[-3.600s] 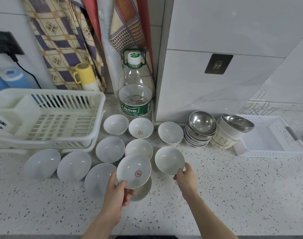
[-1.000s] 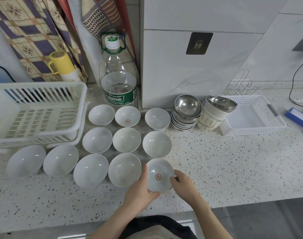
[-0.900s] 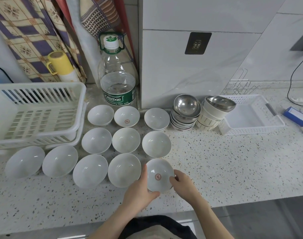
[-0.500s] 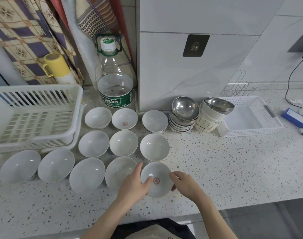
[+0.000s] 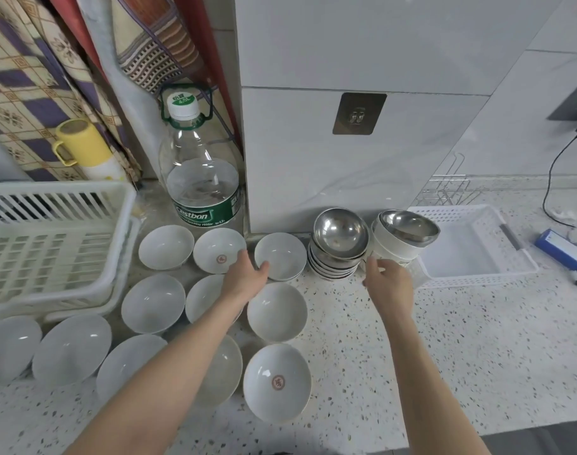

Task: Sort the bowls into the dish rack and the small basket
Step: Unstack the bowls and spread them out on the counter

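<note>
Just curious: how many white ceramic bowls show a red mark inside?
2: a back-row bowl by the left hand, and a front-edge bowl. Arms may hide others.

A speckled white tabletop (image 5: 477, 339) carries a white slatted dish rack (image 5: 50, 244) at the left and a small white basket (image 5: 470, 247) at the right. Between them white ceramic bowls (image 5: 152, 303) stand in loose rows (two show a red mark inside), beside a stack of steel bowls (image 5: 339, 247). A large water bottle (image 5: 201, 178) stands at the back and a blue box (image 5: 561, 251) at the far right.
</note>
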Demonstrator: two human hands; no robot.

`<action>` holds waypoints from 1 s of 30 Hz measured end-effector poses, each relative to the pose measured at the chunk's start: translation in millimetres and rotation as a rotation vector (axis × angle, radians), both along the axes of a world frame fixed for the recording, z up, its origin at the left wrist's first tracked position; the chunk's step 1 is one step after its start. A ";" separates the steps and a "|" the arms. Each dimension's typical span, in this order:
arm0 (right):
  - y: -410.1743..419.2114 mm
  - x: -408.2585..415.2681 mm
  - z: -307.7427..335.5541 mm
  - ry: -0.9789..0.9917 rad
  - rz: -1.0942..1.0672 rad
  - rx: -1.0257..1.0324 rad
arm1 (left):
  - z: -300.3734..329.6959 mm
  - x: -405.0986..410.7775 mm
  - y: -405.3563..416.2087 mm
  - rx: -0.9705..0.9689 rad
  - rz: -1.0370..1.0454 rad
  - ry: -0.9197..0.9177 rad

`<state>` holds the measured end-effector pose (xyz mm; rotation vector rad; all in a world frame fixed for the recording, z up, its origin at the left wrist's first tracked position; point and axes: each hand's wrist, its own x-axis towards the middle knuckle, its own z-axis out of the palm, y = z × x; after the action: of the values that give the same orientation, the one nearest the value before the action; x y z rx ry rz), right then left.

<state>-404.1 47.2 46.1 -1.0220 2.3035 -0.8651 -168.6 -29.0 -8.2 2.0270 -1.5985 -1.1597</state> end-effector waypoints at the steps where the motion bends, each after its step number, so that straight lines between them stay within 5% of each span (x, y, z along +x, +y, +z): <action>1: -8.1 -3.6 1.9 0.014 -0.014 0.002 | -2.1 -0.6 -6.4 0.016 0.003 -0.023; 13: -61.8 -7.2 0.3 0.217 0.000 0.177 | -13.5 -4.8 -22.8 -0.037 0.036 0.066; 18: -65.1 -10.4 -2.7 0.205 0.004 0.142 | -13.7 -3.9 -30.4 -0.021 -0.008 0.030; 30: -62.0 -9.0 12.5 0.262 0.056 0.040 | -3.7 -2.5 -21.0 0.023 0.111 0.272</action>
<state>-413.1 -14.8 58.6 -1.2399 2.4811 -0.6951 -171.1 -49.9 -11.9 1.8509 -1.3311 -1.3503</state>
